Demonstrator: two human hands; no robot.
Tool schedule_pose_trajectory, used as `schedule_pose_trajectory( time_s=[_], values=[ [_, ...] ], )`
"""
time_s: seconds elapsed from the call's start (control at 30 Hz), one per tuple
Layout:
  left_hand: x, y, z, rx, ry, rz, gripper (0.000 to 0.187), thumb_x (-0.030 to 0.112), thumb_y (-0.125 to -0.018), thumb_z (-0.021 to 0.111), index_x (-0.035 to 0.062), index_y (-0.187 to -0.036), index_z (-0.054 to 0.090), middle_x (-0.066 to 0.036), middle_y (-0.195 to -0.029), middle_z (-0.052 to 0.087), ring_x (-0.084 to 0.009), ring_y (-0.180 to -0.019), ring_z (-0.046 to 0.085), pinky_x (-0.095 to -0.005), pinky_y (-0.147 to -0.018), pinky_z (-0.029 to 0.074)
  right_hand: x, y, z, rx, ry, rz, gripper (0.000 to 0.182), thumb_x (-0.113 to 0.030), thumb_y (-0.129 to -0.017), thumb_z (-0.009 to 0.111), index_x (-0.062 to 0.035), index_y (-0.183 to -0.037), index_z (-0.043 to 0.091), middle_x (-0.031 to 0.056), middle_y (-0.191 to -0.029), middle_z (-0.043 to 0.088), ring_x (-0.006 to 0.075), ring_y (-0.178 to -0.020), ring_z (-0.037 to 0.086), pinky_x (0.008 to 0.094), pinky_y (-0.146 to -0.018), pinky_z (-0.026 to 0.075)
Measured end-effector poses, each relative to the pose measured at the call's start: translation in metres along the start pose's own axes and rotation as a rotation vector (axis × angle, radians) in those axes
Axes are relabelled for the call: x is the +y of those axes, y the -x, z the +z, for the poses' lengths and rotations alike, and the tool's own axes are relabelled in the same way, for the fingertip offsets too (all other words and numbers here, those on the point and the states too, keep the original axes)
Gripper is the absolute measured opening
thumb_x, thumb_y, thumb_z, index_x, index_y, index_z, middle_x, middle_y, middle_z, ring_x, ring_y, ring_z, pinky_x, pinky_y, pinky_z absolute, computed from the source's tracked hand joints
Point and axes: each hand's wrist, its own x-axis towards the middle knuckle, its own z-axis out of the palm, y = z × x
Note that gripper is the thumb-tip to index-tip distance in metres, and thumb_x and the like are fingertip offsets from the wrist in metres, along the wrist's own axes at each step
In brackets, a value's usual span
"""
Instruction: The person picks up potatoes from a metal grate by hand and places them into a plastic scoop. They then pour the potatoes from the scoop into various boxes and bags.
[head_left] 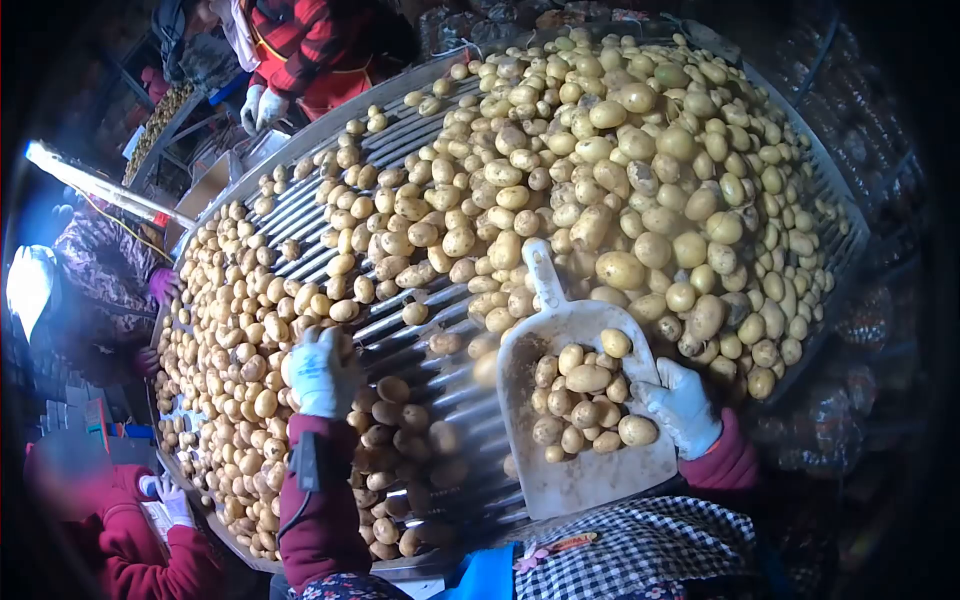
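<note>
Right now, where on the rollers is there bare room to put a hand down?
Bare rollers show between the left hand and the scoop. The big potato heap upper right and the potato band at left are crowded.

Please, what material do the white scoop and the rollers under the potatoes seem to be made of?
The scoop looks like matte, scuffed white plastic: one moulded piece, dull and dusty, without glints. The rollers look like bare metal, probably steel: grey bars with bright streaks of reflected light. Neither is certain from this view.
</note>
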Motion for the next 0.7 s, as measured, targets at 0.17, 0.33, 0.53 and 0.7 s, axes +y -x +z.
schedule_pose_trajectory(
  time_s=[0.17,0.33,0.53,0.7],
  values=[
    [-0.038,0.052,-0.033,0.161,0.413,-0.181,0.039,0.002,-0.076,0.07,0.0037,-0.115,0.063,-0.012,-0.114,0.059,-0.0271,-0.105,0.06,-0.0368,-0.093,0.049,-0.002,-0.008,0.01,-0.066,-0.066,-0.003,0.016,0.001,-0.093,0.056,0.0016,-0.107,0.064,0.0007,-0.094,0.064,0.0049,-0.085,0.056,0.0228,-0.073,0.05],
    [0.086,0.043,-0.083,-0.178,1.027,0.258,0.07,0.009,-0.071,0.082,0.0035,-0.135,0.055,-0.017,-0.144,0.047,-0.0297,-0.127,0.053,-0.0378,-0.106,0.045,0.003,-0.015,0.035,-0.157,-0.043,0.02,0.013,-0.004,-0.094,0.059,0.0022,-0.104,0.063,0.0015,-0.09,0.063,0.0046,-0.081,0.055,0.0233,-0.068,0.049],
    [0.045,-0.037,0.034,-0.114,0.451,0.052,0.057,0.021,-0.083,0.072,0.0039,-0.133,0.052,-0.021,-0.132,0.056,-0.0388,-0.107,0.062,-0.0454,-0.089,0.053,0.0,-0.001,0.012,-0.061,0.099,-0.034,0.01,-0.003,-0.092,0.062,0.0019,-0.1,0.065,0.0005,-0.085,0.063,0.0041,-0.077,0.053,0.0235,-0.066,0.047],
    [0.043,-0.083,0.107,-0.135,0.149,-0.071,0.041,0.023,-0.087,0.062,0.006,-0.122,0.051,-0.02,-0.119,0.058,-0.038,-0.108,0.061,-0.0489,-0.083,0.053,0.0,0.004,0.005,0.008,-0.036,0.03,0.013,0.001,-0.092,0.06,0.001,-0.104,0.065,0.0003,-0.09,0.064,0.005,-0.08,0.055,0.0231,-0.069,0.048]
  ],
)
